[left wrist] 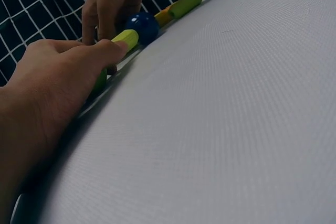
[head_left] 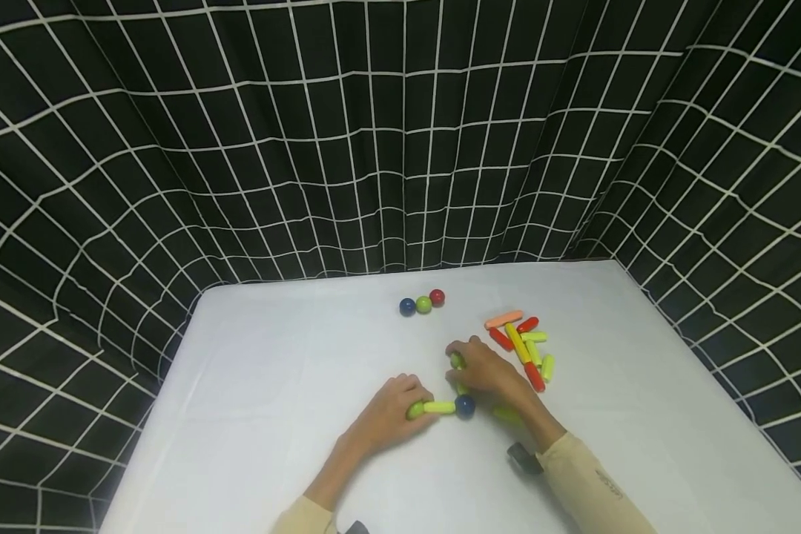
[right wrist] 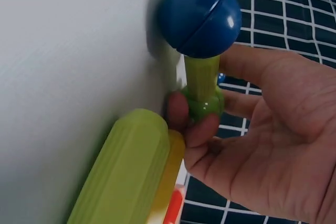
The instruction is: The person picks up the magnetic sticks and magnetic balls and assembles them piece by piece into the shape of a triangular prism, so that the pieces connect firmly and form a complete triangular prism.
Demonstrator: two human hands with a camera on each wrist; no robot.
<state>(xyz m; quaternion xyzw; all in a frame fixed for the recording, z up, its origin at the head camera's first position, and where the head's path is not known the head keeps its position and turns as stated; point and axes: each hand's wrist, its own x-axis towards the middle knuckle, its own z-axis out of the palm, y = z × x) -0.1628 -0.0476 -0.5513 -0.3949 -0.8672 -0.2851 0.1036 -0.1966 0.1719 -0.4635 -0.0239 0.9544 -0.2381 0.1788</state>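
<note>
A blue ball (head_left: 465,406) joins two yellow-green sticks. One stick (head_left: 439,407) runs left to a green ball (head_left: 415,410), which my left hand (head_left: 390,411) grips; in the left wrist view its thumb lies along the stick (left wrist: 126,38). The other stick (right wrist: 202,77) leads away from the blue ball to a second green ball (right wrist: 203,107). My right hand (head_left: 483,367) holds that ball, fingertips curled around it in the right wrist view. Close by, under the right forearm, lies a loose green stick (head_left: 506,414).
Behind the hands, a blue ball (head_left: 407,306), a green ball (head_left: 423,304) and a red ball (head_left: 437,297) stand in a row. Right of them are an orange stick (head_left: 503,319), a yellow stick (head_left: 517,343) and several red and yellow-green ones. A black gridded curtain (head_left: 374,148) surrounds the white table (head_left: 274,348).
</note>
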